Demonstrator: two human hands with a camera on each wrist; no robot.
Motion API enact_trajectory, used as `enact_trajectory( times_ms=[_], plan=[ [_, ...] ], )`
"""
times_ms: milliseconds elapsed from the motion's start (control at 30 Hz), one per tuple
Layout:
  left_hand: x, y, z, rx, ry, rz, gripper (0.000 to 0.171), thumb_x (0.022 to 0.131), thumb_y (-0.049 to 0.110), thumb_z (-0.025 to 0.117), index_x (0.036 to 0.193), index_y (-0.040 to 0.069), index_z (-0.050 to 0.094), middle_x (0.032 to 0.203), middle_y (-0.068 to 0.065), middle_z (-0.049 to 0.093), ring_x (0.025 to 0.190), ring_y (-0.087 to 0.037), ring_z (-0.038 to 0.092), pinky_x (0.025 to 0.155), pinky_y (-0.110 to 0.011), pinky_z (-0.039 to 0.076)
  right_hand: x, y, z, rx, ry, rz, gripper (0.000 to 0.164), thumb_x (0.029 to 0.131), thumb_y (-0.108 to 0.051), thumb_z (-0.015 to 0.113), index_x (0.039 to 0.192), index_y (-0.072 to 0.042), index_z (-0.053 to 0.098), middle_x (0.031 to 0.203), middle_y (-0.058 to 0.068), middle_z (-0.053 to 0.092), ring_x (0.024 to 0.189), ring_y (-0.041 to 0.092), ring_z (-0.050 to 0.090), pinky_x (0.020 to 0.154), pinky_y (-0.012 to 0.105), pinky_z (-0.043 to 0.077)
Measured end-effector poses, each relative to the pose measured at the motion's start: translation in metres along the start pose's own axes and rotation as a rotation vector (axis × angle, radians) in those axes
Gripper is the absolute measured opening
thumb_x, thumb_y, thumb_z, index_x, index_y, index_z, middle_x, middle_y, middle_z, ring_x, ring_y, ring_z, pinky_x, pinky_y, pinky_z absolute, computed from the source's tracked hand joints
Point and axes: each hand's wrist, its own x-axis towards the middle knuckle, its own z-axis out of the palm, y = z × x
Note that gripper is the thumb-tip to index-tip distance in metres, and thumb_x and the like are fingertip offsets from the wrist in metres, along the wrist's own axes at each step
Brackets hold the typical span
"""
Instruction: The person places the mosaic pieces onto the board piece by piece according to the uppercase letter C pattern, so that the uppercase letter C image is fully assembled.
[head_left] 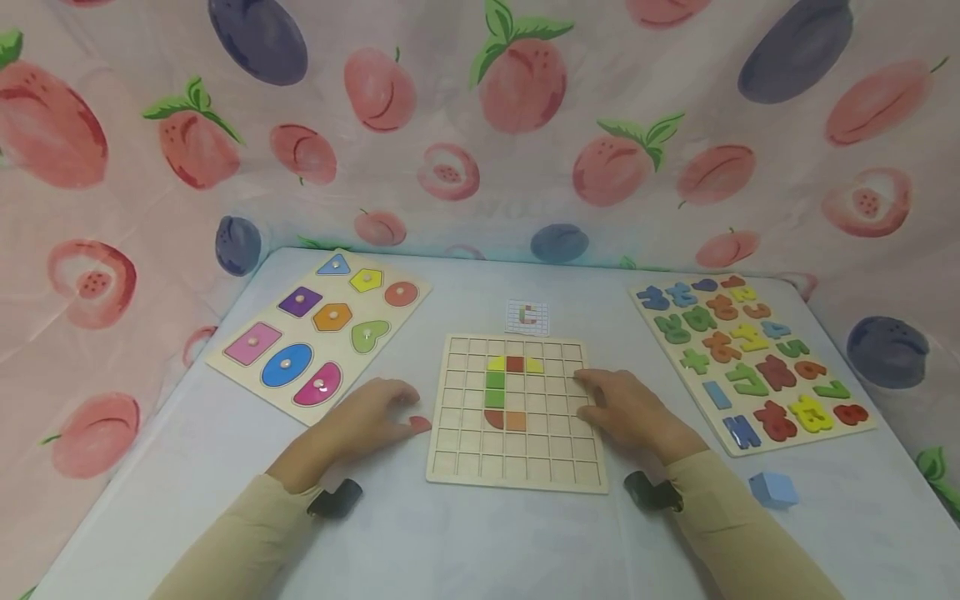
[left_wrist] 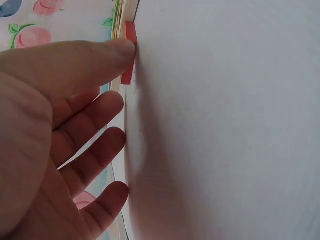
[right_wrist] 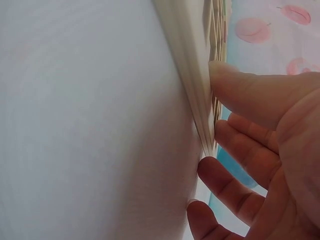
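Note:
A square wooden grid board (head_left: 465,462) lies in the middle of the table, with a few colored pieces in its cells: yellow pieces and a red square above, green squares (head_left: 495,389) below them, then a brown-red quarter-round and an orange square (head_left: 515,421). Left of the board, my left hand (head_left: 360,425) touches a flat red piece (left_wrist: 128,60) with its thumb tip; the other fingers are loosely spread and off the piece. My right hand (head_left: 626,412) rests its thumb and fingertips at the board's right edge, fingers relaxed, holding no piece.
Behind the board lies a small pattern card (head_left: 528,317). A shape puzzle with knobs (head_left: 217,358) is at the left. A number puzzle (head_left: 738,446) lies at the right, with a blue block (head_left: 774,490) in front of it. Fruit-print cloth (head_left: 480,200) hangs behind.

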Motion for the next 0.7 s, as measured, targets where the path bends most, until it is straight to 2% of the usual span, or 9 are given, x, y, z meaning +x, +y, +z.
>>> enact_trajectory(
  times_ms=[267, 433, 700],
  plan=[
    [0.002, -0.001, -0.001, 0.008, 0.034, 0.016, 0.045, 0.086, 0.022, 0.08, 0.127, 0.011, 0.065, 0.122, -0.003, 0.065, 0.123, -0.027, 0.056, 0.101, -0.046, 0.046, 0.0, -0.001, -0.001, 0.002, -0.002, 0.0, 0.057, 0.092, -0.018, 0.067, 0.143, 0.0, 0.051, 0.145, 0.021, 0.05, 0.136, 0.043, 0.041, 0.111, 0.055, 0.032],
    [0.006, 0.001, 0.0, 0.007, 0.044, -0.001, 0.045, 0.086, 0.021, 0.08, 0.128, 0.011, 0.065, 0.121, -0.003, 0.065, 0.123, -0.026, 0.056, 0.1, -0.045, 0.047, 0.0, 0.0, -0.001, 0.007, 0.0, -0.011, 0.058, 0.091, -0.018, 0.067, 0.143, 0.0, 0.05, 0.145, 0.022, 0.05, 0.136, 0.043, 0.041, 0.111, 0.056, 0.032],
    [0.012, 0.005, -0.002, 0.034, 0.062, 0.018, 0.04, 0.088, 0.017, 0.077, 0.126, 0.008, 0.066, 0.121, -0.005, 0.066, 0.123, -0.028, 0.057, 0.101, -0.045, 0.046, 0.0, -0.001, 0.001, -0.003, -0.008, 0.011, 0.058, 0.092, -0.02, 0.068, 0.144, -0.001, 0.05, 0.146, 0.021, 0.05, 0.137, 0.042, 0.041, 0.111, 0.056, 0.031]
  ],
)
